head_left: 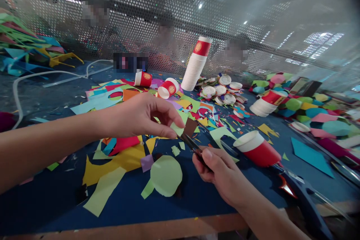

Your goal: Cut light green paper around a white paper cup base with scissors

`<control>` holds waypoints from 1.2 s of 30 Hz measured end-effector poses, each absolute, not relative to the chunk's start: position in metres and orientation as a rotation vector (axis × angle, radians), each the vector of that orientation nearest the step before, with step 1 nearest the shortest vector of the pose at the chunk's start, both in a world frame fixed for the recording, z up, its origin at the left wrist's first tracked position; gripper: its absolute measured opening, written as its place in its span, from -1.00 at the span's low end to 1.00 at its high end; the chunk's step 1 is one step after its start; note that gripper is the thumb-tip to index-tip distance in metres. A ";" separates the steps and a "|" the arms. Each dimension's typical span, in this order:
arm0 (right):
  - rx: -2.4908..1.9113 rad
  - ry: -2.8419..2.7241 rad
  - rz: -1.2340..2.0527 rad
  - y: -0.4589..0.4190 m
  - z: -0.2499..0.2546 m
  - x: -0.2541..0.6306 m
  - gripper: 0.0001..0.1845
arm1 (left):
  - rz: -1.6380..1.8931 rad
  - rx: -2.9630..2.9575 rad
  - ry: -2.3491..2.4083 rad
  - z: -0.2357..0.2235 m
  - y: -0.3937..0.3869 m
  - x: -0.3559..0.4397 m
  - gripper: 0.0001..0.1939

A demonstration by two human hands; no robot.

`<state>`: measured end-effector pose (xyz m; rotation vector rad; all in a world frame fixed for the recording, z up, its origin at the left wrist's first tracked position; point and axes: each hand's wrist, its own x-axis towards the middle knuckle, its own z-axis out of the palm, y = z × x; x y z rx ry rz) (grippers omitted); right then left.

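Between the thumb and fingers of my left hand is a small piece of light green paper. My right hand is closed around the handles of dark scissors, whose blades point up and left to the edge of that paper. How far apart the blades are, I cannot tell. Below the hands, a roughly round light green paper cutout lies on the blue table. Beside it are a small purple paper square, a yellow scrap and a light green strip.
A leaning stack of paper cups stands at the back. One red and white cup lies right of my hand, near a dark blue glue gun. Colored paper scraps cover the middle; a perforated metal screen rises behind.
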<state>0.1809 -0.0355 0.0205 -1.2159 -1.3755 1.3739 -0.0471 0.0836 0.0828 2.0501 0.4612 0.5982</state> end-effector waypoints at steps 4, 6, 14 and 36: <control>-1.248 -1.411 1.345 -0.035 0.020 0.180 -0.35 | 0.528 2.075 0.461 0.082 0.082 -0.048 -0.81; -1.266 -1.417 1.333 -0.035 0.020 0.180 -0.34 | 0.491 2.090 0.462 0.083 0.080 -0.048 -0.81; -1.309 -1.442 1.335 -0.034 0.022 0.179 -0.33 | 0.457 2.104 0.473 0.085 0.077 -0.048 -0.82; -1.299 -1.458 1.331 -0.032 0.021 0.180 -0.32 | 0.472 2.059 0.470 0.083 0.078 -0.048 -0.86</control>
